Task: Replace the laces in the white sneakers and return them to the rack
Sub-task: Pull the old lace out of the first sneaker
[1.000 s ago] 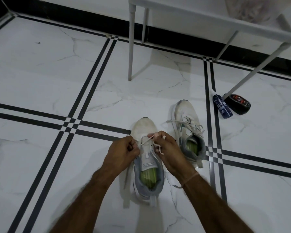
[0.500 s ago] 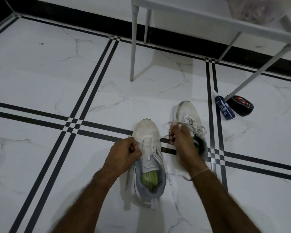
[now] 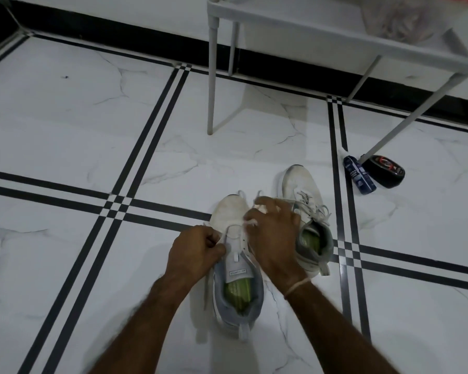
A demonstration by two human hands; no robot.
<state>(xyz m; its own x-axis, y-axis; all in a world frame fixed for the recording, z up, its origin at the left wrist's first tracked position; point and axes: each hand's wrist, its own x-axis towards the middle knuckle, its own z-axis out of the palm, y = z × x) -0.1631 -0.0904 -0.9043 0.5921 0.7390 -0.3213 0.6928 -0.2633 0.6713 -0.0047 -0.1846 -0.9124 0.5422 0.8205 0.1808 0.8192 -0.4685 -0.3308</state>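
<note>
Lacing centres on the near sneaker (image 3: 231,211), which lies in the lower centre of the frame, its long axis running up and down the picture, toe toward the top and heel toward the person. The hands flank its throat. The left hand (image 3: 195,249) is curled tight against the left eyelet row, apparently pinching one run of the lace (image 3: 249,223). The right hand (image 3: 274,233) arches over the right row, fingertips nipped on the other run, and sits nearer the loose ends showing by the toe. The tongue is bare, the eyelets nearer the heel look unthreaded, and a green insole shows. The far sneaker (image 3: 300,184), laced, stands just right; the rack (image 3: 308,29) is at the upper right.
</note>
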